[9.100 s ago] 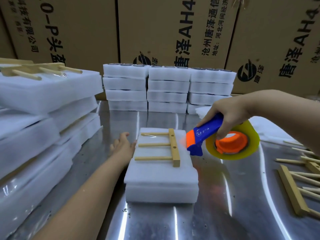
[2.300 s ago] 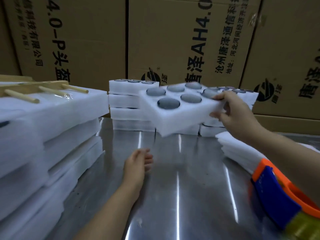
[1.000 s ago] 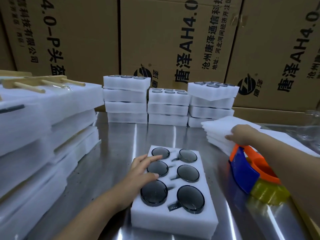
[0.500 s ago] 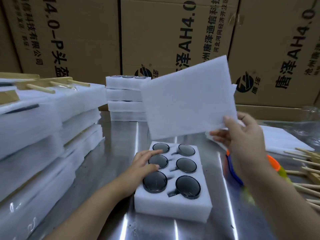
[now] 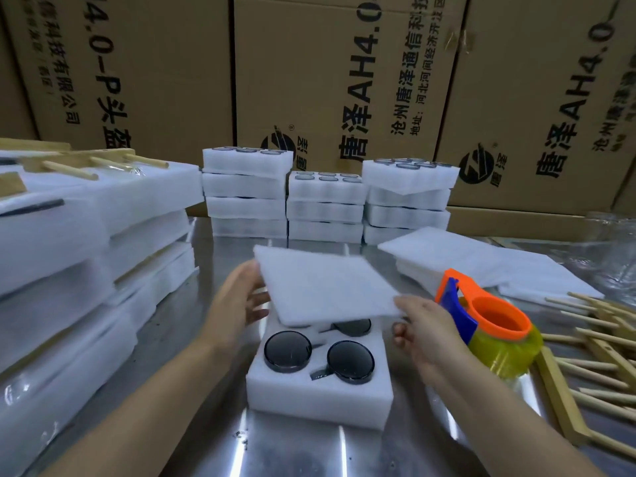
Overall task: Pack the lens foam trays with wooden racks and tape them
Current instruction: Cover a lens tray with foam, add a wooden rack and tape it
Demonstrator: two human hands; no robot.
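Tray: the foam tray point(image 5: 320, 394) sits on the metal table point(image 5: 309, 452) right in front of the person, dark round lenses point(image 5: 287, 352) in its pockets. Only the near pair and part of a third show.
Cover: a thin white foam sheet point(image 5: 327, 284) hangs roughly flat just above the tray's far half, not lying on it yet.
Right hand: the right hand point(image 5: 426, 332) pinches the sheet's near right corner, thumb on top, fingers under.
Left hand: the left hand point(image 5: 237, 304) has its fingers out straight at the sheet's left edge. Touching it, I think; the edge is a bit blurry there.
What changed: half a second ago the sheet stood upright in the right hand alone and the left hand lay on the lenses. Now it's tipped flat and the left hand has come off to guide it.
So: covering looks almost done; rack and tape are still to come.
Next to it: tape dispenser point(image 5: 488, 325) just right of the tray, loose wooden racks point(image 5: 585, 356) beyond it.
Further out: spare sheets point(image 5: 464, 263), uncovered tray stacks point(image 5: 325, 208) at the back, packed bundles point(image 5: 86, 235) on the left.
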